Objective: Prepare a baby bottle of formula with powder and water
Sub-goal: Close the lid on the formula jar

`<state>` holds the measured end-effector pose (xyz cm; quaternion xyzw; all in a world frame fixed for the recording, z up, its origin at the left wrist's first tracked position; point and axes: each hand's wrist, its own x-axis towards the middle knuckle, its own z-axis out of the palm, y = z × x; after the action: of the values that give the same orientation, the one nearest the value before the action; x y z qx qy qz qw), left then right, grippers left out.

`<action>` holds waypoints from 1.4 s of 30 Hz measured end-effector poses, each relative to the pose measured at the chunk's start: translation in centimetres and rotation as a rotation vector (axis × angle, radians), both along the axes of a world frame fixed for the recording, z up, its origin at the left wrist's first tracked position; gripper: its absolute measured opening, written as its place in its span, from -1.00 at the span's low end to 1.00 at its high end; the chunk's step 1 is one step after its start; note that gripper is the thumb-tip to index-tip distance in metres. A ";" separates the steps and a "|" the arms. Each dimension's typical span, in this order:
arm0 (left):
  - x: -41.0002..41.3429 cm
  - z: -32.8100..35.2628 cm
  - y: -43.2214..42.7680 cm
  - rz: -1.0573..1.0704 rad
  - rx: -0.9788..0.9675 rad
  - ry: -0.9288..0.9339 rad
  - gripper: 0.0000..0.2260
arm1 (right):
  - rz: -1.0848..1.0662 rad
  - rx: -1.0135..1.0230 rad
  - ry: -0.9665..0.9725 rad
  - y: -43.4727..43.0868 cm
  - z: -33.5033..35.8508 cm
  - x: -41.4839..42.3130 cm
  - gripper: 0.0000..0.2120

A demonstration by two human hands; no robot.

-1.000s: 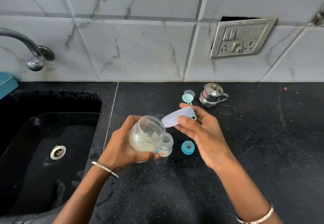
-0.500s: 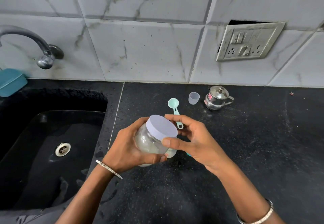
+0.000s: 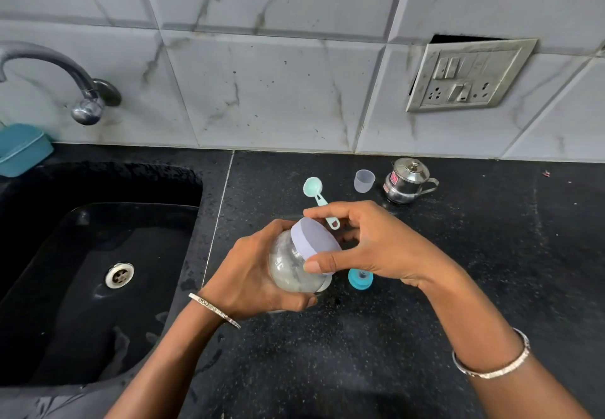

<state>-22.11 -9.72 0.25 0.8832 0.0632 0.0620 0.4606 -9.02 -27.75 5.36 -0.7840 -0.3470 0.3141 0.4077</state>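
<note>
Teal box [image 3: 20,150] cropped left, blue cap [image 3: 357,282] half hidden (behind right hand [image 3: 376,248])

A matt, smooth plastic lid [image 3: 316,241] is being shown on a clear, glossy jar [image 3: 291,271]. Near the worktop's [image 3: 491,255] back edge, polished metal is being displayed by the pot [image 3: 406,181], frosted plastic by the cup [image 3: 364,181] and smooth plastic by the scoop [image 3: 313,187]. The worktop is being seen as speckled, glossy stone.
</note>
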 end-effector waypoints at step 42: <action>0.4 0.6 0.2 -0.009 0.085 -0.008 -0.22 | 0.058 -0.012 -0.082 0.8 0.7 0.6 -0.47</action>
<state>-21.70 -9.51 0.86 0.9020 0.0545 0.0662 0.4231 -8.44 -26.93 6.08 -0.7884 -0.3838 0.2955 0.3792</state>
